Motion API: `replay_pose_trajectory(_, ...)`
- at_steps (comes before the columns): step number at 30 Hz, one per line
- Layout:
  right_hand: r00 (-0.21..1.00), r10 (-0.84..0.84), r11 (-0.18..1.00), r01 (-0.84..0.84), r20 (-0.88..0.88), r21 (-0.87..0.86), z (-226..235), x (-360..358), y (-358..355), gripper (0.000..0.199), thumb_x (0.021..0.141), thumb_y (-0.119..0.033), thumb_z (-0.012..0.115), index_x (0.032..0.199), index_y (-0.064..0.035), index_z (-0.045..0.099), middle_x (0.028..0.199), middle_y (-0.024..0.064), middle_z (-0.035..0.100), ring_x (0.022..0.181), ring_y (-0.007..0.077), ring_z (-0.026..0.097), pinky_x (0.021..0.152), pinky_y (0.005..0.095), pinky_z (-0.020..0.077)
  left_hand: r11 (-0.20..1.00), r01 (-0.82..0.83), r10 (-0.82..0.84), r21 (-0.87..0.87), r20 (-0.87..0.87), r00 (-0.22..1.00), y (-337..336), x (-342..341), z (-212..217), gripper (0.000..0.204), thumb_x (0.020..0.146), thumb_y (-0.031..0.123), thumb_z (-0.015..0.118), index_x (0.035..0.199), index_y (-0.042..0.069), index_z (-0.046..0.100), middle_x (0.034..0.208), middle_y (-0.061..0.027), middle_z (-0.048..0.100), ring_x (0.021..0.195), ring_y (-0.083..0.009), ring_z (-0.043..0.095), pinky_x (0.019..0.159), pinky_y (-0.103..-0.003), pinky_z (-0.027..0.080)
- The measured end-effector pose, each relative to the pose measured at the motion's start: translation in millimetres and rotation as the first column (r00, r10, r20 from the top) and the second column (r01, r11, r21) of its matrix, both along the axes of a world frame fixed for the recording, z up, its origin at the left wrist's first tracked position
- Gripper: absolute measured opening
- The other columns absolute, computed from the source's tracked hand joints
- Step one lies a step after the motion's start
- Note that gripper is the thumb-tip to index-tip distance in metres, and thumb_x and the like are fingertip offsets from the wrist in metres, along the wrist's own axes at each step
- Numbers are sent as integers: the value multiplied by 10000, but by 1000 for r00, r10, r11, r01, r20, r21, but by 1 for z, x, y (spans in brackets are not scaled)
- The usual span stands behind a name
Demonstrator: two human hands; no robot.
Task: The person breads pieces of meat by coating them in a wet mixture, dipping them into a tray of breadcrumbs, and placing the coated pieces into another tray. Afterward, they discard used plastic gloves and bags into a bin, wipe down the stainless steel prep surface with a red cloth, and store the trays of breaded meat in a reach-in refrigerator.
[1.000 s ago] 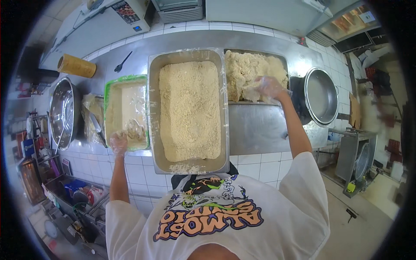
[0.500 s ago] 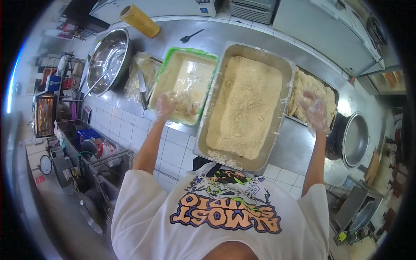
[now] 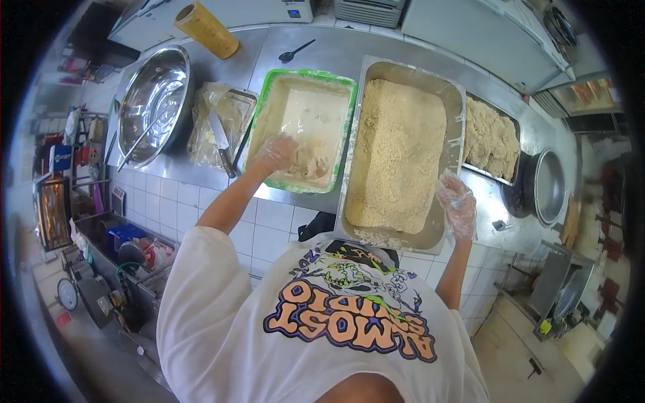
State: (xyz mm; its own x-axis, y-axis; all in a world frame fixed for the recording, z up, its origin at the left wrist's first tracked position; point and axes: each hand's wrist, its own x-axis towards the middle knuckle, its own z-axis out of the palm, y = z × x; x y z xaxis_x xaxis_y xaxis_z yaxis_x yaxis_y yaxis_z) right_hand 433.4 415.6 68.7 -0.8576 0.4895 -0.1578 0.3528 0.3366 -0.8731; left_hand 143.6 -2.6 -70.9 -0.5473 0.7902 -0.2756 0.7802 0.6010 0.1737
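Note:
My left hand (image 3: 277, 153), in a clear plastic glove, is over the left part of a green-rimmed tub (image 3: 256, 131) of pale, wet batter. Its fingers are loosely bent and apart, with no object visible in them. A few lumpy pieces (image 3: 314, 168) lie partly sunk in the batter beside it. My right hand (image 3: 458, 203), gloved the same way, is at the right rim of a deep metal pan (image 3: 455, 101) of dry, crumbly flour (image 3: 402, 154). Its fingers look loosely apart and empty; whether they touch the rim is unclear.
Crumb-coated pieces (image 3: 490, 138) fill a tray right of the pan. Beyond stands a round metal pot (image 3: 549, 187). On the left are a steel bowl (image 3: 156, 101), a knife (image 3: 218, 131) on a plastic bag, and a film roll (image 3: 207, 30). A black spoon (image 3: 295, 52) lies behind the tub.
My right hand has come left from above the coated pieces to the metal pan's rim. My left hand has moved slightly right and up over the batter. The whole view has shifted a little.

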Motion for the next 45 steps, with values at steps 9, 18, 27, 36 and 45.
replay_pose_trajectory(9,990,-134,989,132,32,70,12,15,-43,439,849,-82,719,1256,0,575,1171,121,657,1105,201,617,925,328,525,968,-86,73,235,62,995,-19,-18,9,191,807,170,537,869,47,669,914,-203,661,888,-371,634,815,-462,511)
replay_pose_trajectory(18,985,-169,984,168,21,56,8,21,-59,427,853,-98,724,1245,4,588,1173,142,658,1088,230,632,923,349,512,944,-199,156,263,174,972,22,-43,124,329,739,395,741,782,73,689,770,-157,675,722,-328,655,692,-427,528)
replay_pose_trajectory(27,980,-174,984,168,-98,-66,-18,24,-62,420,856,-58,712,1256,-24,588,1156,100,649,1055,185,619,912,315,507,969,-187,199,164,-61,978,13,-30,1,360,736,416,743,800,65,698,762,-197,667,746,-367,664,713,-432,545)
replay_pose_trajectory(36,939,263,796,-81,221,-600,-44,0,-70,386,886,-163,702,1243,-54,607,1111,88,660,1006,191,634,888,294,507,890,-380,311,253,272,911,7,7,74,334,697,293,771,825,-6,693,813,-222,675,762,-369,655,698,-438,525)
replay_pose_trajectory(45,753,658,114,-104,-3,-988,-199,-82,-77,417,939,-276,615,1299,-69,570,1183,68,640,1044,189,621,844,377,510,866,-433,404,249,163,900,53,32,179,459,697,452,791,800,14,703,809,-215,682,739,-379,646,697,-450,514)
